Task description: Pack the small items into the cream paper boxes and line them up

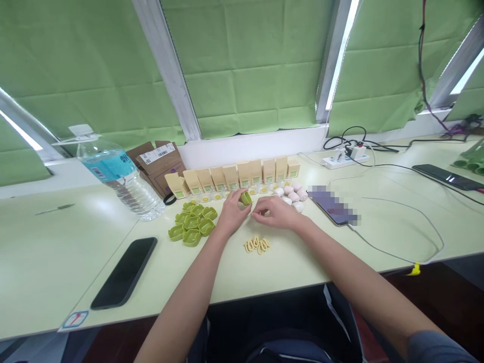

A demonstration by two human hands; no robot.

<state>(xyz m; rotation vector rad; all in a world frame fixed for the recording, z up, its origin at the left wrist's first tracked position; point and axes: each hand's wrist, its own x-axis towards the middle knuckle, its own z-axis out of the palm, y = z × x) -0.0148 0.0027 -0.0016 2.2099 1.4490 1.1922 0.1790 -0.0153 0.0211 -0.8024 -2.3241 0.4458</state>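
My left hand (pixel 231 212) is closed around a small green cup-like piece (pixel 246 198), held just above the table. Beside it my right hand (pixel 275 213) has thumb and fingertips pinched together; whatever they hold, if anything, is too small to make out. Left of my hands, several matching green cup-like pieces (pixel 192 223) lie in a cluster. Several pale yellow curled pieces (pixel 257 245) are piled in front of my hands. Behind my right hand sit several white and pinkish egg-shaped pieces (pixel 293 193).
A row of small beige boxes (pixel 224 177) with clear cups stands behind my hands. To the left are a large water bottle (pixel 124 176), a cardboard box (pixel 161 166) and a black phone (pixel 124 272). At right lie another phone (pixel 330 204), cables and a power strip (pixel 346 157).
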